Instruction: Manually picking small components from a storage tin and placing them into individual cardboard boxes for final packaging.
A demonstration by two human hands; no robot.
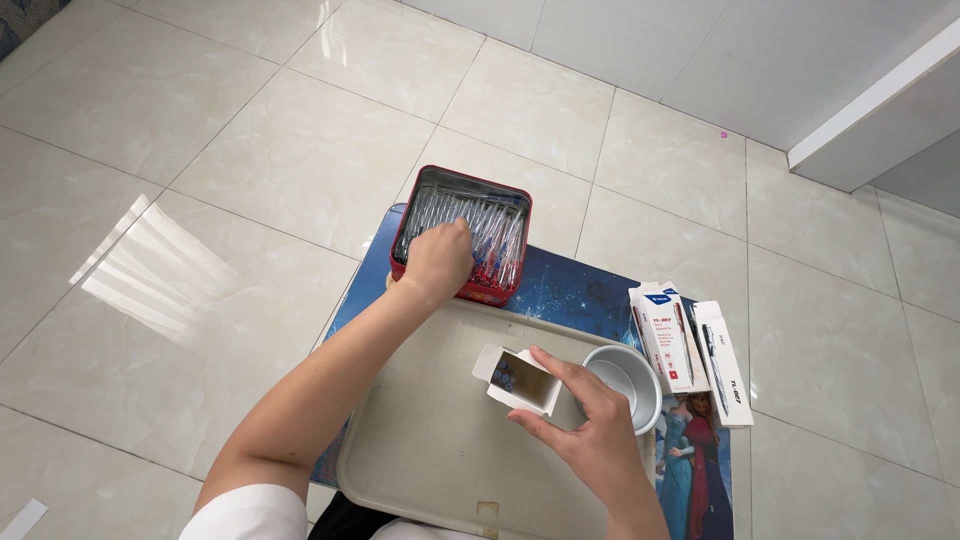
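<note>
Seen from above, over a pale glossy tiled floor (250,160). Left hand (438,262) stretched forward into a red rectangular metal tin (414,214), fingers curled down among the clear plastic pens (495,235) lying packed side by side inside. Whether any pen is actually pinched, impossible to tell: fingertips hidden behind the back of the hand. Right hand (585,425) closed around a small white cardboard pen box (518,381), thumb on the near side and fingers on the far side, end flap folded open and mouth turned toward the tin. Box held tilted just above a beige rectangular plastic tray (420,450), well short of the tin. Tin standing beyond the tray's far edge, on a low blue table top printed with cartoon figures (570,290). Just right of the held box, a round grey metal bowl (628,382), partly covered by the right hand's fingers, resting at the tray's right edge. Further right, two more white cardboard pen boxes (692,350) lying flat side by side on the blue surface, each with a pen pictured on its face. A white sleeve (245,515) at the bottom edge, on the left arm. A white wall base (880,110) at upper right.
</note>
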